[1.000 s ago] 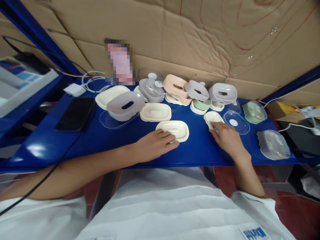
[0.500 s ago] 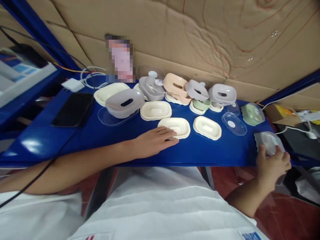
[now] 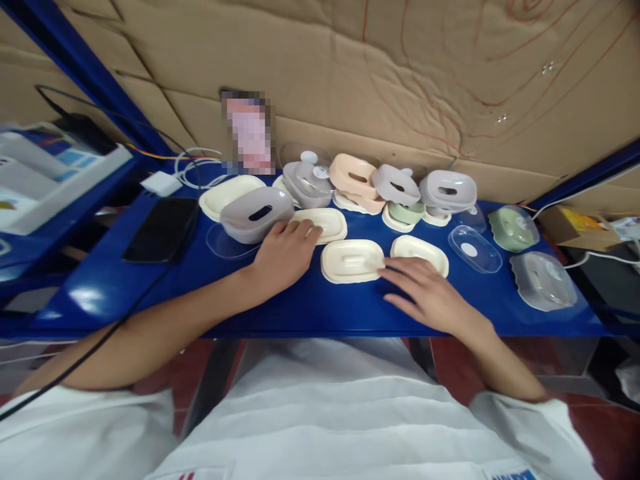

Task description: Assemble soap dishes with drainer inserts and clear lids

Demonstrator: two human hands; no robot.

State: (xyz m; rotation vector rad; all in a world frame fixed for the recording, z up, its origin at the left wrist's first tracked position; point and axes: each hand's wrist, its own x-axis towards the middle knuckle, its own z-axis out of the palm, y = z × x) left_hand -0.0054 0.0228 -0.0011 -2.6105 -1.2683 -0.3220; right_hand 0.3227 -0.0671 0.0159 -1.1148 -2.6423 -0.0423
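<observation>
The right hand (image 3: 425, 290) is now back from the clear-lidded box (image 3: 544, 283), which sits well out to its right, and its extended fingers point at the right end of the middle cream tray (image 3: 353, 261); whether the fingertips touch that tray or hover just above it cannot be told. The left hand (image 3: 285, 253) is off the middle tray and over the near left part of the left cream tray (image 3: 333, 223), so the work now seems shared between two neighbouring trays. The right hand is loosely spread, thumb apart from the fingers, with nothing visibly in its hold. The left hand is half curled, fingers bent over the tray's edge; whether it grips cannot be told. The middle tray lies flat between the two hands, just right of the left one, and the right cream tray (image 3: 420, 248) lies just beyond the right hand's fingers, partly covered by them. The middle tray is pale and glossy, a rounded oblong with a raised rim, a wavy outer edge and a long ridge along its floor. A grey slotted cover (image 3: 257, 225) leans just left of the left hand
</observation>
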